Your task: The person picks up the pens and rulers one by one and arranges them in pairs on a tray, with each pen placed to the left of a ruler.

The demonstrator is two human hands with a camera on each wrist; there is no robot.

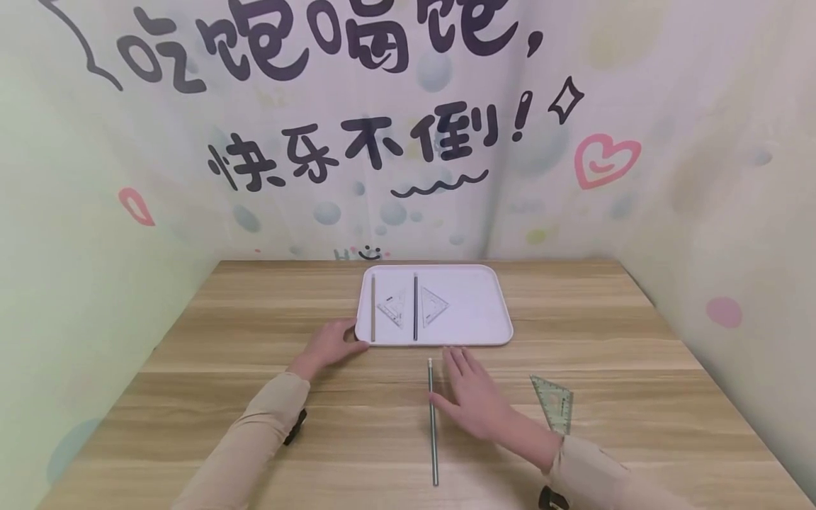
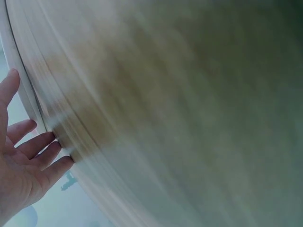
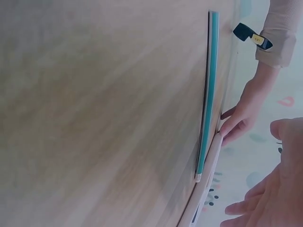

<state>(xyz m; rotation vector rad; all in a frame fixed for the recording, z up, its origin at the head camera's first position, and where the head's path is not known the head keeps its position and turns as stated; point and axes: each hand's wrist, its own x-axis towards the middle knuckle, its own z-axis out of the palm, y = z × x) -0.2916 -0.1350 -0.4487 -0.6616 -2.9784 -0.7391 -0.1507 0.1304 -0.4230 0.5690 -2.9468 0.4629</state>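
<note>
A white tray (image 1: 474,304) stands at the back of the table. On it lie a tan pencil (image 1: 373,308), a dark pencil (image 1: 416,307) and two clear set squares, a left one (image 1: 394,309) and a right one (image 1: 435,306). My left hand (image 1: 331,345) touches the tray's front left corner, thumb along the front and fingers at the side. Palm down, my right hand (image 1: 474,397) has straight fingers reaching the tray's front edge. Its thumb is beside a green pencil (image 1: 434,446), whose white end points at the tray. In the right wrist view, that pencil (image 3: 208,94) lies unheld.
A green set square (image 1: 556,405) lies on the wooden table (image 1: 637,425) right of my right hand, partly hidden by the forearm. Behind the table hangs a printed curtain (image 1: 446,219) with large lettering. Pale walls flank both sides.
</note>
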